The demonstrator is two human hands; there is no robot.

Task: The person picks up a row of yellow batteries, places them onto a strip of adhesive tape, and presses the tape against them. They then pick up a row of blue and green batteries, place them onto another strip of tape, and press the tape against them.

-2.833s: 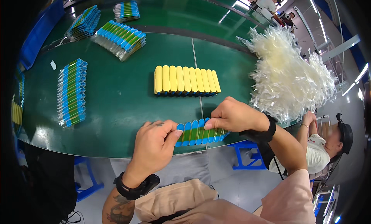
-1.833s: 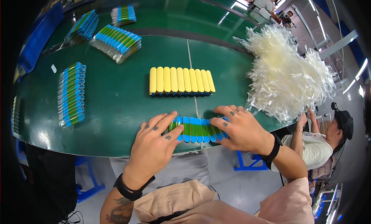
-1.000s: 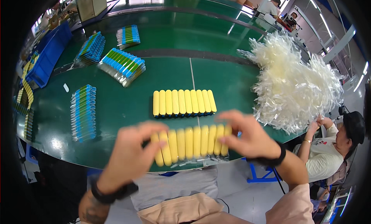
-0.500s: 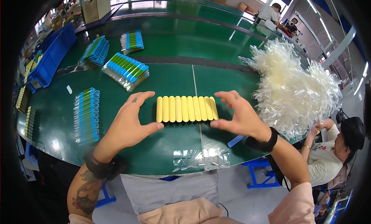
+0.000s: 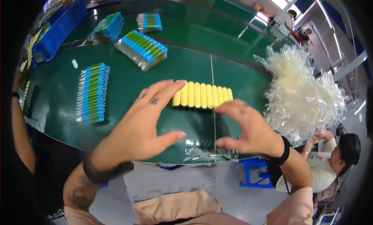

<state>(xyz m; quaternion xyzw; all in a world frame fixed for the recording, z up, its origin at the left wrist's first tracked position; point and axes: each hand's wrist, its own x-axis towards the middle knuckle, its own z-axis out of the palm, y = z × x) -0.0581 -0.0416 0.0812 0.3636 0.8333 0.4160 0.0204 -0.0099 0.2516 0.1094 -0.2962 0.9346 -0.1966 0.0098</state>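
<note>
A row of yellow, round-ended flat sticks (image 5: 198,95) lies side by side on the green table. My left hand (image 5: 136,122) is open, its fingers stretched over the row's left end and its thumb well apart, nearer the table's front edge. On the other side, my right hand (image 5: 252,126) is also open, with fingertips by the row's front right corner. Whether either hand touches the sticks is hard to tell. Between my thumbs and the table edge lies clear plastic film (image 5: 200,152) with small pale bits, partly covered by my right thumb.
Bundles of blue-and-green sticks in clear sleeves (image 5: 93,93) lie at left, with more bundles (image 5: 143,48) farther back. A blue bin (image 5: 62,31) stands far left. At right rises a heap of clear plastic sleeves (image 5: 299,97), with a seated person (image 5: 322,163) beside it.
Both hands have come nearer the table's front edge relative to the row, and the left now overlaps its left end. The view has shifted, and another person's arm shows at far left.
</note>
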